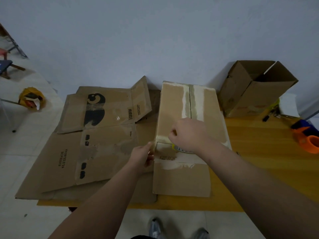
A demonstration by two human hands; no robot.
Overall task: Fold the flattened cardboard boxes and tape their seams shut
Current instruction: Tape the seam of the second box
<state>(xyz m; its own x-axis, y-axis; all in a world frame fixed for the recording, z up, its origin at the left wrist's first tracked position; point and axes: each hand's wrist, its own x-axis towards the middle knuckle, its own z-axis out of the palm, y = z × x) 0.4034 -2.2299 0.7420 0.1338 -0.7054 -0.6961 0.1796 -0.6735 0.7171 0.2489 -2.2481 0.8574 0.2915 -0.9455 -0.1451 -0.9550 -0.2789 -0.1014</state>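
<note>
Standing on the yellow worktop [259,152], near its middle, is the folded box [174,109], its top seam covered by old pale tape. One flap lies flat toward the person.

- Left hand [143,156]: thumb and fingers pinch the end of a clear tape strip [152,147], which runs to the box's near left corner.
- Right hand [188,133]: fingers curled, knuckles up, over the box's near top edge. It grips what looks like a tape roll [179,148] — only a yellow-and-white edge shows under the wrist.

Flattened cardboard boxes [96,135] are stacked just left of the box, overhanging the worktop edge. An open box [255,90] stands at the back right. An orange tape dispenser [309,141] sits at the far right — well apart from both hands.
</note>
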